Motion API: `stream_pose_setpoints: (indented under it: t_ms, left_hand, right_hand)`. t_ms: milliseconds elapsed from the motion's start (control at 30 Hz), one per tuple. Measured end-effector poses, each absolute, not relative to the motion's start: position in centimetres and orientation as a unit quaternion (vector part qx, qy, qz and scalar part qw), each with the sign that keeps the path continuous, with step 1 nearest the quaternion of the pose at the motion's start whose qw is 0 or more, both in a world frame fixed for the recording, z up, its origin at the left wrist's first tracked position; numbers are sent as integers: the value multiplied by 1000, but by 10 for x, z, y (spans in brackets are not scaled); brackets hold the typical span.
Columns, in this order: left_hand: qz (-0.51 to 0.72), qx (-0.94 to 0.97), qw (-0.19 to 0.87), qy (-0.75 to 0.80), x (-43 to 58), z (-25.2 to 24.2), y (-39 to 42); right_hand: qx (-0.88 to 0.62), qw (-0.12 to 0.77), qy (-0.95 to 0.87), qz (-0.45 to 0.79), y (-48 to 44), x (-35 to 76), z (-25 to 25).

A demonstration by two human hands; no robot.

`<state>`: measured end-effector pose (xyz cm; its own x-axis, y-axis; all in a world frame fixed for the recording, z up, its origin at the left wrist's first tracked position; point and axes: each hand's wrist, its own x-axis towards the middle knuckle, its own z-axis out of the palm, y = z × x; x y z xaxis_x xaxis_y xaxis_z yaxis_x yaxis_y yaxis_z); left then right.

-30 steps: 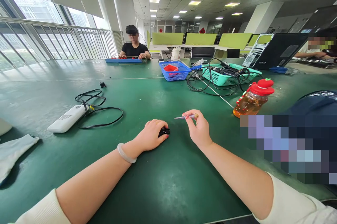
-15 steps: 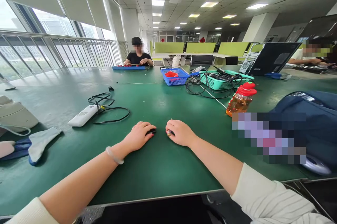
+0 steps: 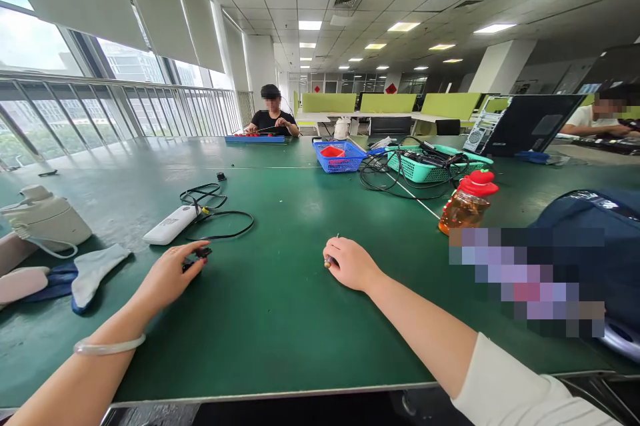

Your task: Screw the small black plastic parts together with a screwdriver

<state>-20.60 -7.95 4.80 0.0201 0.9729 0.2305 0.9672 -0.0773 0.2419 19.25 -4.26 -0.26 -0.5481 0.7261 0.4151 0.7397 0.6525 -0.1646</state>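
Note:
My left hand [image 3: 173, 273] is over the left part of the green table [image 3: 270, 319], with a small black part [image 3: 204, 253] pinched between thumb and fingers. Its exact kind cannot be made out. A pale bracelet [image 3: 110, 346] circles the left wrist. Near the middle of the table, my right hand [image 3: 353, 264] is closed round a small thin tool [image 3: 327, 264]; a brownish end shows at the thumb side and a fine tip pokes up beyond the fingers. Most of this tool is hidden. Just beyond my left hand lies a white power bank [image 3: 173, 225] with a black cable [image 3: 240, 214].
A blue basket [image 3: 339, 164], a green basket [image 3: 425, 173] of cables and a red-capped bottle [image 3: 467, 203] stand at right. A dark blue bag [image 3: 595, 239] lies nearer. At left are a white bottle [image 3: 55, 216] and cloth [image 3: 97, 273]. A person [image 3: 273, 116] sits opposite.
My left hand has moved left, away from my right hand, carrying the black part towards the power bank. The right hand stays closed near the same place; the view has tilted up slightly.

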Motion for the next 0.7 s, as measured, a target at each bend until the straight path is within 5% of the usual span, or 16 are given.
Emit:
stream_pose_setpoints:
  t_ms: [267, 700]
  left_hand:
    - [153, 604, -69, 779, -220, 72, -101]
    - [78, 676, -105, 725, -220, 57, -93]
  right_hand:
    - [-424, 242, -873, 5, -40, 195, -7]
    - [-425, 246, -871, 15, -40, 195, -4]
